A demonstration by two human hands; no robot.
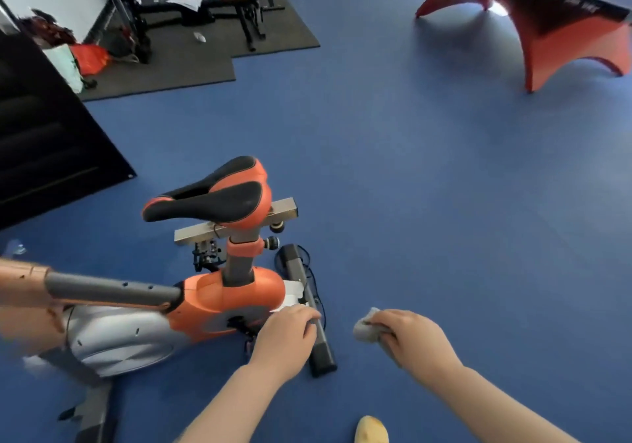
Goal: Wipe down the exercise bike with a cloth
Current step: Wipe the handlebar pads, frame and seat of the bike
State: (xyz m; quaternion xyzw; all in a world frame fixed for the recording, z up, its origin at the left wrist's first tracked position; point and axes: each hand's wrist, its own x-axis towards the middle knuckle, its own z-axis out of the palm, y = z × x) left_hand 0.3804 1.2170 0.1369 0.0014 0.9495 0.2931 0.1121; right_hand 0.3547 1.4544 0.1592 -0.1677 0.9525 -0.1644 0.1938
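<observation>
An orange and silver exercise bike point(219, 302) with a black and orange padded saddle point(208, 199) stands on the blue rubber floor point(427, 186) in the lower left of the head view, its grey handlebar post point(113, 288) reaching out toward the left edge. The bike's dark grey rear stabiliser bar point(301, 281) lies across the floor just behind the orange body, with a thin black cable point(313, 271) running beside it. The left hand point(285, 336) rests on this bar, its fingers point(307, 316) curled over the top of it near the orange housing. The right hand point(407, 340) hovers over the floor to the right of the bar, apart from the bike, with its fingers closed around a small crumpled grey cloth point(367, 326) that sticks out toward the bar. A yellowish rounded shape point(371, 429) shows at the bottom edge between the forearms; what it is cannot be told. Farther back on the left, a black floor mat point(191, 56) carries a black weight bench point(205, 8) cluttered with bottles and papers, and a red bag point(90, 57) sits beside it. A red arched stand point(547, 32) occupies the upper right corner.
</observation>
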